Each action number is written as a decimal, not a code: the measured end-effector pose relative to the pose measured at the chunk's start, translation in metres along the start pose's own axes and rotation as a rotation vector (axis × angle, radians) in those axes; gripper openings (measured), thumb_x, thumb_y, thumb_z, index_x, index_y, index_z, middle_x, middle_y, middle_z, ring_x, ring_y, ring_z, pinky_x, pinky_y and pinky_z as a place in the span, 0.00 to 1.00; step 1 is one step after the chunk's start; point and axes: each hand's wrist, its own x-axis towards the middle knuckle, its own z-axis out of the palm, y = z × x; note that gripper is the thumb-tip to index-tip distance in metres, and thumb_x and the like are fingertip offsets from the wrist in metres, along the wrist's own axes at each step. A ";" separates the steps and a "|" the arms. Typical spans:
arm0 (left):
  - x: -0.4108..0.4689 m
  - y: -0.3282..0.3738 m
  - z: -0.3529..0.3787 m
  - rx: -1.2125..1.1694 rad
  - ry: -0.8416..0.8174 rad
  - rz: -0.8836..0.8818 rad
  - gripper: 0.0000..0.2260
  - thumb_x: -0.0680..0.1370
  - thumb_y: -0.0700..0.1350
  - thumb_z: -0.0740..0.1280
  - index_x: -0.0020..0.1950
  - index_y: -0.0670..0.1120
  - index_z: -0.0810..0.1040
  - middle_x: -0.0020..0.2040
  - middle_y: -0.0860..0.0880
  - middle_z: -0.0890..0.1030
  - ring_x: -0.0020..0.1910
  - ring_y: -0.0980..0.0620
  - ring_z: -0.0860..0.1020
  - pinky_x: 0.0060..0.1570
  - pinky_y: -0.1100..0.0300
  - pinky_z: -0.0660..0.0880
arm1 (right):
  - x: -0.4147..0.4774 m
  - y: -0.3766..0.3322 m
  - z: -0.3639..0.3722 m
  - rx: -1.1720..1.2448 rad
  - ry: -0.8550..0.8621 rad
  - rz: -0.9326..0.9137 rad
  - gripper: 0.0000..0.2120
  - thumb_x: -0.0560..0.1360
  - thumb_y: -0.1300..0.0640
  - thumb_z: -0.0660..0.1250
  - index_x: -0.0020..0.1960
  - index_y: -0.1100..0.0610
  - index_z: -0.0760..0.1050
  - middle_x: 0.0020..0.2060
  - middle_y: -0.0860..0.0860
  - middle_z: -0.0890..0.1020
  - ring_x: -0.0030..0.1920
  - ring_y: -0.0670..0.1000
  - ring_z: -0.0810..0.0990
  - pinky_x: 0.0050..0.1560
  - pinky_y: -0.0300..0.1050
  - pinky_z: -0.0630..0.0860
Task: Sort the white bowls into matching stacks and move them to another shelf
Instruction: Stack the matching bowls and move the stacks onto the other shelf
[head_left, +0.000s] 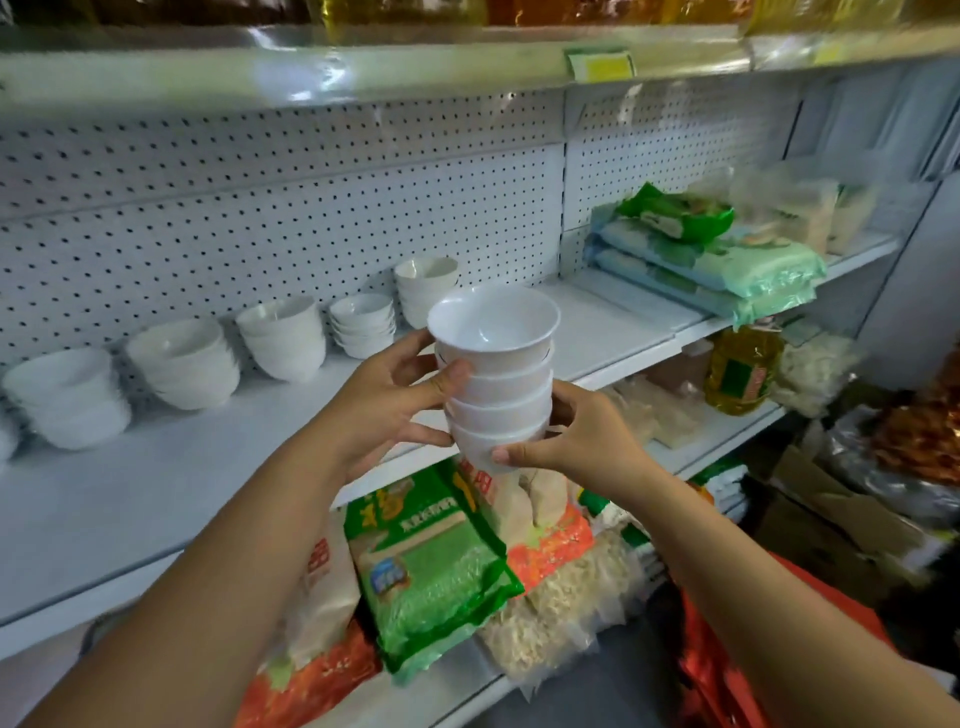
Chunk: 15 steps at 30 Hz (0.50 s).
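Out in front of the white shelf (156, 499), clear of its front edge, the left hand (384, 400) grips the held stack (496, 374) of small white bowls from the side, thumb pressed across the second bowl down and fingers curled round below. The right hand (576, 436) takes the foot of the stack, thumb laid across the lowest bowl and fingers wrapped behind it. About five bowls sit nested there, upright with a slight lean, the top one open to the camera and empty. On the shelf itself, ranged along the pegboard back (260, 208), stand five more stacks: three of larger bowls (182, 361) toward its left end, then a low stack of shallow bowls (363, 325), then a taller stack (426, 291) nearest its middle. Further right along the shelf, pale green packets (711, 265) lie piled. Under the shelf lean bags of rice (431, 566), and a bottle of oil (743, 369) stands below its right part. Judging from this, one matched stack is made up and lifted, so the step in hand looks like the carry to another shelf; which shelf cannot be told. The next move calls for keeping the bowls plumb between both hands, choosing a flat spot wide enough for the foot, setting the bottom bowl down squarely, and easing the grip off only once the stack stands on its own, since a tall narrow stack like this would tip readily.
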 end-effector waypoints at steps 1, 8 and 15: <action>0.015 -0.003 -0.003 0.000 -0.007 -0.009 0.37 0.68 0.52 0.78 0.76 0.55 0.72 0.65 0.49 0.83 0.61 0.43 0.83 0.49 0.39 0.83 | 0.011 0.008 -0.001 -0.006 -0.003 0.007 0.28 0.61 0.54 0.86 0.59 0.49 0.82 0.48 0.42 0.87 0.50 0.44 0.85 0.50 0.40 0.82; 0.123 -0.026 -0.007 -0.001 -0.008 -0.039 0.35 0.70 0.51 0.77 0.76 0.52 0.72 0.62 0.49 0.85 0.60 0.42 0.84 0.52 0.34 0.81 | 0.101 0.070 -0.022 -0.025 -0.036 0.062 0.26 0.60 0.52 0.86 0.55 0.50 0.82 0.45 0.40 0.87 0.44 0.37 0.83 0.43 0.30 0.74; 0.224 -0.058 0.012 -0.084 0.062 -0.058 0.31 0.66 0.56 0.79 0.68 0.55 0.78 0.60 0.48 0.84 0.59 0.40 0.82 0.51 0.35 0.81 | 0.194 0.137 -0.062 -0.136 -0.106 0.069 0.29 0.57 0.43 0.85 0.55 0.48 0.80 0.47 0.42 0.85 0.48 0.44 0.83 0.48 0.41 0.79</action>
